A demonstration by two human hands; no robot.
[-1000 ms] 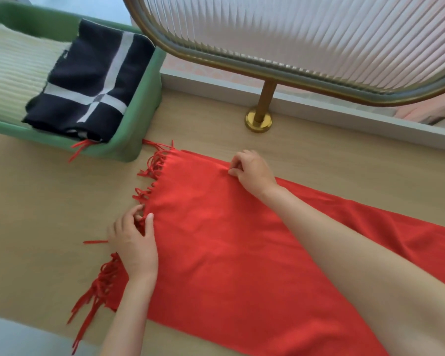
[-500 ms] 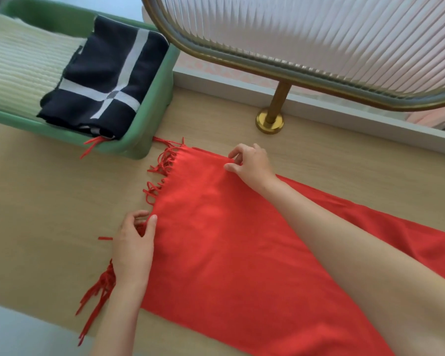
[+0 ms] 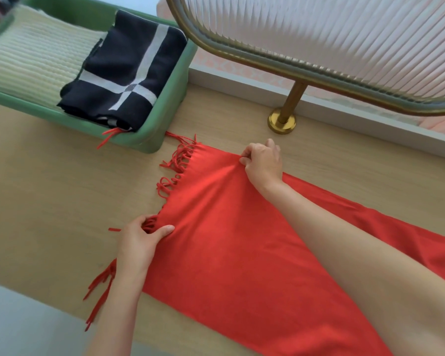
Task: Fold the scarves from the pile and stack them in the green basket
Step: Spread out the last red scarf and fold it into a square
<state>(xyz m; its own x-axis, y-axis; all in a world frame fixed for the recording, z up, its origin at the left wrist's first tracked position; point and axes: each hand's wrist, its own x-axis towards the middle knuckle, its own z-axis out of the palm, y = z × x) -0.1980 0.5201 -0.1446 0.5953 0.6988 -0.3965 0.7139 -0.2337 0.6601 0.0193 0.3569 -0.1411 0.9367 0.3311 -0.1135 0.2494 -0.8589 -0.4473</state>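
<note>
A red fringed scarf [image 3: 242, 247] lies spread across the wooden table [image 3: 49, 196], running off to the right. My left hand [image 3: 139, 242] pinches its near fringed corner between thumb and fingers. My right hand [image 3: 263, 164] pinches the far edge, and the cloth puckers there. The green basket [image 3: 165, 106] stands at the far left. Inside it a folded dark scarf with white stripes [image 3: 129, 73] rests on a folded cream knit scarf [image 3: 34, 55]. A red fringe strand pokes out beneath the dark one.
A ribbed glass screen in a brass frame [image 3: 344, 34] stands behind the table on a brass post [image 3: 283, 119]. A pale ledge runs along the table's far edge. The table's near edge lies close to my left forearm.
The view has shifted so that basket and scarf sit further right. Both hands have closed their pinch on the scarf's fringed end, and the cloth now wrinkles between them.
</note>
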